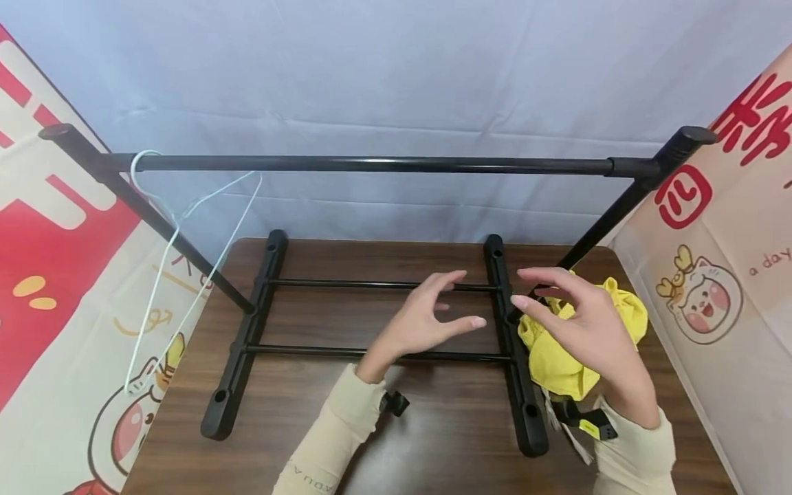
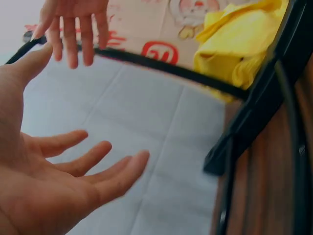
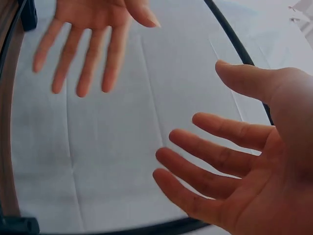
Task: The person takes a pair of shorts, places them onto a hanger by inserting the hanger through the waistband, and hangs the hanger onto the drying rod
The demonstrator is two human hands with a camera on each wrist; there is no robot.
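Both hands hover above the base of a black garment rack point(image 1: 383, 163), palms facing each other and fingers apart. The left hand point(image 1: 421, 320) is over the middle of the base and holds nothing. Over the rack's right foot and a crumpled yellow cloth point(image 1: 559, 357) is the right hand point(image 1: 578, 320), also holding nothing; it hides part of the cloth in the head view. A white hanger point(image 1: 162, 265) hangs from the left end of the rack's top bar. In the left wrist view the cloth point(image 2: 234, 44) lies beyond the rack's foot.
The rack stands on a brown wooden table point(image 1: 433, 419). Its two slanted posts rise at left and right, joined by the top bar. A pale cloth backdrop point(image 1: 396, 82) hangs behind, with printed panels point(image 1: 730, 275) on both sides. Pale cords point(image 1: 575, 443) trail from the yellow cloth.
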